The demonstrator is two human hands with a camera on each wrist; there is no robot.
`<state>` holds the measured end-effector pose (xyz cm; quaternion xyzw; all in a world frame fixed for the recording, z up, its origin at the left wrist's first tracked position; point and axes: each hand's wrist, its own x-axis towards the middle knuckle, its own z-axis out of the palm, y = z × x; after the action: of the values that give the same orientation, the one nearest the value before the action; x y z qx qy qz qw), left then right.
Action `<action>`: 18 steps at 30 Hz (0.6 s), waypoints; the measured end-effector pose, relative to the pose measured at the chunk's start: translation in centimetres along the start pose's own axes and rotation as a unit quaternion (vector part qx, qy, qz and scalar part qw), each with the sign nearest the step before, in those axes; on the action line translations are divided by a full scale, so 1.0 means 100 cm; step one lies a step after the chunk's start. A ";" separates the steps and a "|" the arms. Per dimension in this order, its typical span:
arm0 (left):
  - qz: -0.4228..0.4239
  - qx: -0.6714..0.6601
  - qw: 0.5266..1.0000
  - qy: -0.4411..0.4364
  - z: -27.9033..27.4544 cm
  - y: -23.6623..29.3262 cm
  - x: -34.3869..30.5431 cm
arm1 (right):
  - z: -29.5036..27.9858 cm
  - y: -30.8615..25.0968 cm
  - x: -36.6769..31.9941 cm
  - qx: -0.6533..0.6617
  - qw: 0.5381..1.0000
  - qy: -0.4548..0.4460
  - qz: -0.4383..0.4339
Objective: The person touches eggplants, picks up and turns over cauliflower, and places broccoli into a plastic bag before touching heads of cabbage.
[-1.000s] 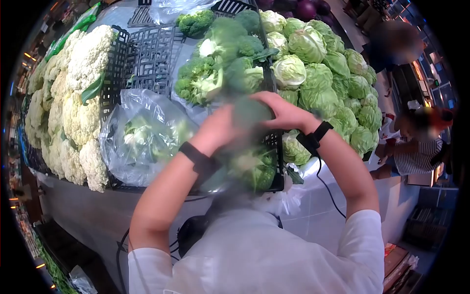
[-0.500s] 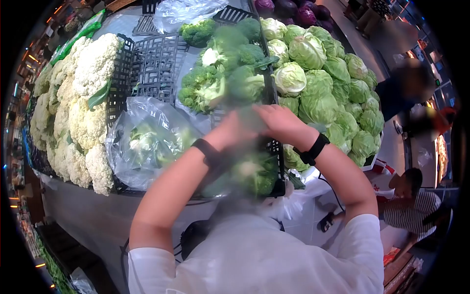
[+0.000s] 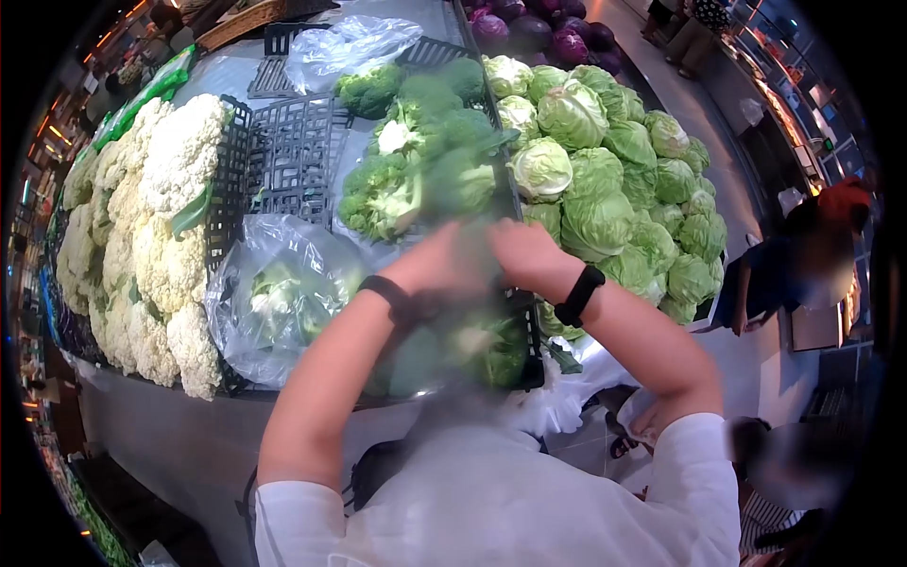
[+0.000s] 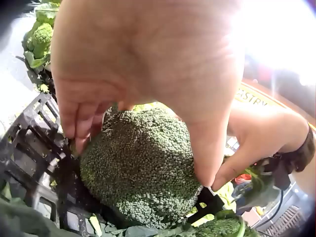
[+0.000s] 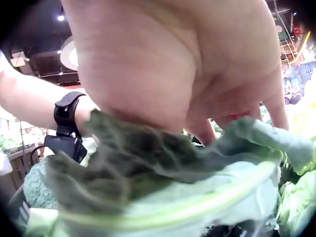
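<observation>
My left hand [image 3: 439, 259] grips a large dark-green broccoli head [image 4: 143, 170] from above. In the left wrist view its fingers go down the left side and its thumb presses the right side. The right hand [image 3: 531, 253] holds the broccoli's other side, its thumb meeting the left thumb at the edge. In the right wrist view a broad ragged leaf [image 5: 168, 192] with a pale rib hides the thumb's end and part of the grip. A blur down the middle of the head view covers the broccoli between my hands.
More broccoli heads [image 3: 383, 198] lie beyond my hands beside a black plastic crate [image 3: 293, 156]. Cauliflowers [image 3: 175, 227] are piled on the left, round cabbages [image 3: 595, 208] on the right. A clear plastic bag [image 3: 283, 293] sits left of my hands. Passers-by [image 3: 803, 260] are at right.
The right hand has come in closer to the left, its earlier wide thumb gap no longer showing. Both hands sit slightly lower in the head view. People at right have moved.
</observation>
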<state>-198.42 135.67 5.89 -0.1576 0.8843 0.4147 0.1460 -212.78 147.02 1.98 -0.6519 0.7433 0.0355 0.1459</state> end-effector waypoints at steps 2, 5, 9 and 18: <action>-0.018 -0.041 0.999 0.009 0.000 -0.004 0.002 | 0.000 0.003 0.006 0.011 1.000 0.003 -0.003; -0.040 -0.126 0.989 0.060 0.011 -0.022 0.006 | 0.010 0.008 0.010 0.020 0.998 0.060 -0.026; -0.053 0.021 0.990 0.128 -0.007 -0.014 -0.010 | -0.019 0.017 0.046 0.095 0.993 0.002 -0.065; -0.200 0.164 0.904 0.341 -0.075 -0.090 -0.036 | -0.016 -0.025 0.123 0.472 0.877 0.087 0.005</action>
<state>-192.48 124.91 5.69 -0.4367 0.8855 0.1467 -0.0603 -211.89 134.51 0.61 -0.5023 0.6846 -0.3761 0.3709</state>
